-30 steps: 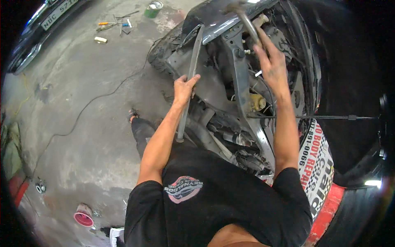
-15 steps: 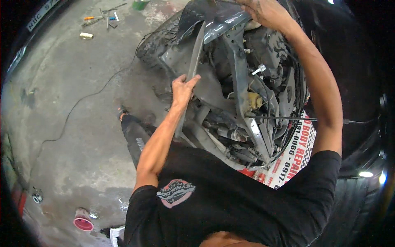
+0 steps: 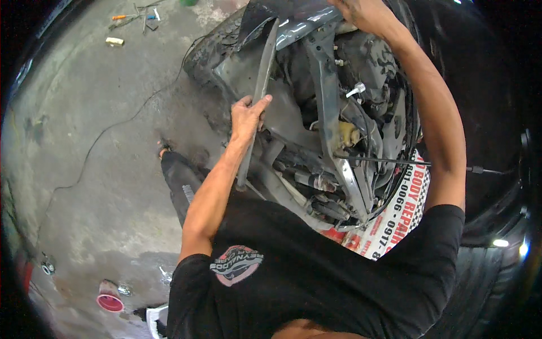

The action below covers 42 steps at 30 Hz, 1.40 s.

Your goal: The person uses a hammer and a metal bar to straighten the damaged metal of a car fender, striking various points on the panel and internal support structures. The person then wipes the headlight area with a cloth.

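Note:
My left hand (image 3: 247, 120) is closed around a long, narrow grey car-body strip (image 3: 264, 70), thumb laid along its face. The strip runs up to a glossy dark panel (image 3: 307, 27), which looks like a car fender; whether the two are one piece I cannot tell. At the top, my right hand (image 3: 361, 14) reaches to the panel's right end. Its fingertips are partly cut off by the picture's edge, so its hold is not clear. Under and beside the panel lies the exposed front corner of a car, with a metal rail (image 3: 324, 90) and a yellowish reservoir (image 3: 348, 134).
A tyre (image 3: 212, 48) shows behind the strip. A thin hood prop rod (image 3: 389, 161) crosses beneath my right arm. A black cable (image 3: 107, 130) trails over the concrete floor (image 3: 84, 90). Hand tools (image 3: 138, 20) and a pink-rimmed bucket (image 3: 110, 302) stand off to the left.
The whole view has shifted slightly, so most things sit a little higher and further left. My left hand keeps its grip on the strip, and my right hand stays by the panel.

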{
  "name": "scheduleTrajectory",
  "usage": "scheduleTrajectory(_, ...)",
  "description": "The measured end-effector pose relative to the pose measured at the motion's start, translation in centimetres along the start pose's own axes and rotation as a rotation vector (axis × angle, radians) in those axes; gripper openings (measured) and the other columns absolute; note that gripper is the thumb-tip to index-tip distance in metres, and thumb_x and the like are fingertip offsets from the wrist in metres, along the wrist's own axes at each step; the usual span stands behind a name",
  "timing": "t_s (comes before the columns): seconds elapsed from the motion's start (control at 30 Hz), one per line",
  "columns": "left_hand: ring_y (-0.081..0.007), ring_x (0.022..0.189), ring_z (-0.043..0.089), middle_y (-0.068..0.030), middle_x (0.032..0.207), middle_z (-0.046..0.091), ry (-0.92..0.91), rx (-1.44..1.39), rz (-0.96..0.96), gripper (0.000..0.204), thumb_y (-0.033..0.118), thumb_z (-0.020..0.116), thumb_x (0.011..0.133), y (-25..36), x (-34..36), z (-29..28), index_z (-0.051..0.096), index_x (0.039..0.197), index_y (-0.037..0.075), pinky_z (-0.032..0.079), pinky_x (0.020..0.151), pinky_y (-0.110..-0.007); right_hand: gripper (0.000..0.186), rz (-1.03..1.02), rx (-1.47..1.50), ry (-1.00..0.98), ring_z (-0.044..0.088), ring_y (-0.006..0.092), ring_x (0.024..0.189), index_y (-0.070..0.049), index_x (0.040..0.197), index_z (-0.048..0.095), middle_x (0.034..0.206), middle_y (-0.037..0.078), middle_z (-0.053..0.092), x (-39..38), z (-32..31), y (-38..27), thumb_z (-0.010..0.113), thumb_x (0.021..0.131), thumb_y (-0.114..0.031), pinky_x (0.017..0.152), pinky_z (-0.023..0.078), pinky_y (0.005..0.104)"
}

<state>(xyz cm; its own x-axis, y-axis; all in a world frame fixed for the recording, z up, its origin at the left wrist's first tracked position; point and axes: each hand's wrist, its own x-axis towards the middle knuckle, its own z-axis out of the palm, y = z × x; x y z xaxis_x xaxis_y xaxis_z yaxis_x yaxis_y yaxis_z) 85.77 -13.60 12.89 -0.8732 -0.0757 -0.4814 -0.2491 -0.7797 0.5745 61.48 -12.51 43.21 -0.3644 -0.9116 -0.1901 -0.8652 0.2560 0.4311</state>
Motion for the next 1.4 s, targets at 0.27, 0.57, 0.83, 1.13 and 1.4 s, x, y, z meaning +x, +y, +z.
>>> scheduleTrajectory(0.27,-0.0086,0.045,0.047,0.0001,0.063,0.054,0.035,-0.066,-0.001,0.035,0.032,0.082,0.089,-0.7,0.0,0.4,0.059,0.084,0.007,0.035,0.041,-0.026,0.045,0.032,-0.02,-0.188,0.07,0.0429,0.085,-0.01,0.133,0.065,0.096,0.024,0.071,0.4,1.9,2.0,0.058,0.088,-0.012,0.074,0.055,0.0523)
scheduleTrajectory(0.57,-0.0088,0.046,0.047,-0.0004,0.064,0.054,0.06,-0.1,-0.006,0.034,0.031,0.082,0.09,-1.2,-0.4,1.5,0.059,0.087,0.006,0.035,0.041,-0.026,0.054,-0.201,-0.148,-0.136,0.068,0.0397,0.111,-0.009,0.14,0.061,0.121,0.024,0.07,2.0,1.6,1.2,0.057,0.087,-0.015,0.096,0.055,0.0458)
scheduleTrajectory(0.83,-0.008,0.048,0.047,0.0001,0.066,0.054,0.068,-0.047,-0.02,0.033,0.033,0.081,0.09,-1.0,-1.3,0.8,0.06,0.089,0.007,0.036,0.043,-0.026,0.051,-0.053,0.013,-0.236,0.072,0.04,0.1,-0.011,0.135,0.066,0.109,0.025,0.073,3.8,0.0,-2.2,0.055,0.085,-0.011,0.087,0.057,0.0483)
scheduleTrajectory(1.13,-0.0087,0.049,0.048,-0.0008,0.067,0.055,0.019,-0.103,-0.003,0.034,0.033,0.081,0.091,-0.9,-0.8,1.3,0.06,0.088,0.006,0.036,0.043,-0.025,0.042,-0.031,-0.044,-0.236,0.073,0.0405,0.091,-0.01,0.124,0.073,0.101,0.024,0.074,3.4,2.1,1.1,0.056,0.085,-0.01,0.078,0.058,0.049)
scheduleTrajectory(1.4,-0.0081,0.047,0.046,-0.0002,0.065,0.054,0.034,-0.066,0.014,0.033,0.03,0.08,0.091,-0.8,-0.4,0.8,0.059,0.085,0.006,0.036,0.042,-0.026,0.051,-0.087,-0.008,-0.121,0.069,0.0404,0.107,-0.003,0.135,0.063,0.118,0.025,0.07,2.5,0.8,1.9,0.057,0.085,-0.011,0.092,0.055,0.0471)
